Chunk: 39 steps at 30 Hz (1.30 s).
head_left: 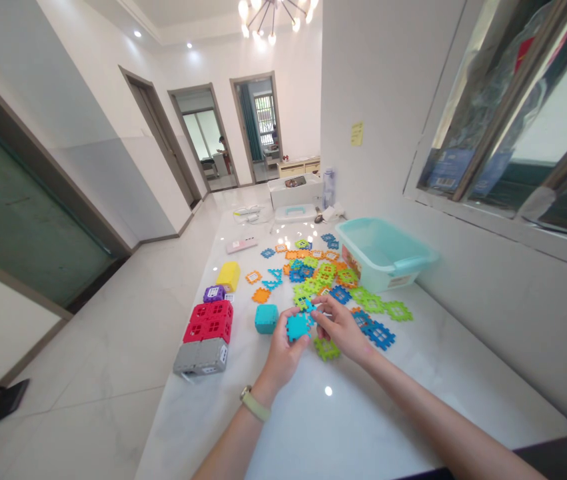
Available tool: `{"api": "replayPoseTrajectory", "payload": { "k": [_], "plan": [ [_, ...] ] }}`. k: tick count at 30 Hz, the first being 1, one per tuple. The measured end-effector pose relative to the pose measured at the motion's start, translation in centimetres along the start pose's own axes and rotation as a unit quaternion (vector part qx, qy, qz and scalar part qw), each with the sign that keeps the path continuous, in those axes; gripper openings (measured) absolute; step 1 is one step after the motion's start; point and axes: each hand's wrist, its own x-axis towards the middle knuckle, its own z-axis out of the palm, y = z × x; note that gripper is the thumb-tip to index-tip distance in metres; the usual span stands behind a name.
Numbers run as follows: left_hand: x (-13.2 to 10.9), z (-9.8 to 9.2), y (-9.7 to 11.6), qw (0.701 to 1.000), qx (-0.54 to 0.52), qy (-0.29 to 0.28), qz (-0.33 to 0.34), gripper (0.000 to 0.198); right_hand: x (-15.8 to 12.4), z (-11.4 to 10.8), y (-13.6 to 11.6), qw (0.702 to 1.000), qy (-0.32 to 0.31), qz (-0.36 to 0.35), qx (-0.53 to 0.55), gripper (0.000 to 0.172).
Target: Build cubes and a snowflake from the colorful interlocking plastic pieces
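Note:
My left hand grips a turquoise square building tile with notched edges. Fingers of my right hand are closed on a smaller turquoise tile piece, held against the square's upper right edge; whether the two are joined I cannot tell. Just left of my left hand stands a turquoise block built of such tiles. A lime green tile lies beneath my right hand. Beyond my hands spreads a loose pile of green, blue and orange tiles.
Along the table's left edge stand grey, red, purple and yellow blocks. An aqua plastic bin sits by the wall at right. Farther back are a pink box, a white box and a bottle.

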Motion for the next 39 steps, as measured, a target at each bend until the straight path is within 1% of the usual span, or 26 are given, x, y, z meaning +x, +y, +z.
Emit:
{"api": "replayPoseTrajectory", "payload": {
  "k": [4,10,16,23,26,28,32,35,39],
  "plan": [
    [-0.1,0.1,-0.1,1.0,-0.021,-0.002,-0.003,0.051,0.0,0.1,0.3,1.0,0.0,-0.009,0.001,0.036],
    [-0.3,0.4,0.3,0.999,-0.03,0.0,-0.014,0.049,-0.1,0.2,0.9,1.0,-0.008,-0.023,-0.006,0.029],
    [-0.4,0.5,0.2,0.999,-0.036,-0.005,0.005,0.047,-0.1,0.5,1.0,1.0,0.0,-0.02,-0.002,0.028],
    [-0.5,0.6,0.0,0.999,-0.038,0.009,0.01,0.048,-0.1,0.5,1.2,1.0,-0.004,-0.025,-0.003,0.028],
    [-0.5,0.8,0.2,0.998,-0.056,0.021,-0.005,0.052,-0.2,0.5,1.0,1.0,-0.006,-0.024,-0.003,0.029],
    [-0.4,0.9,0.5,0.997,-0.074,0.029,-0.024,0.055,-0.3,0.5,0.7,1.0,-0.006,-0.011,0.013,0.031],
    [-0.2,0.7,0.8,0.993,-0.094,0.049,-0.057,0.055,-0.3,0.0,-0.4,0.999,-0.007,0.017,0.04,0.04],
    [-0.1,0.5,0.8,0.994,-0.084,0.048,-0.058,0.049,-0.2,-0.4,-0.8,0.999,-0.005,0.012,0.037,0.046],
    [0.1,0.7,0.3,0.996,-0.064,0.036,-0.044,0.048,-0.2,-0.8,-0.6,0.999,-0.025,0.009,0.047,0.047]
  ]
}}
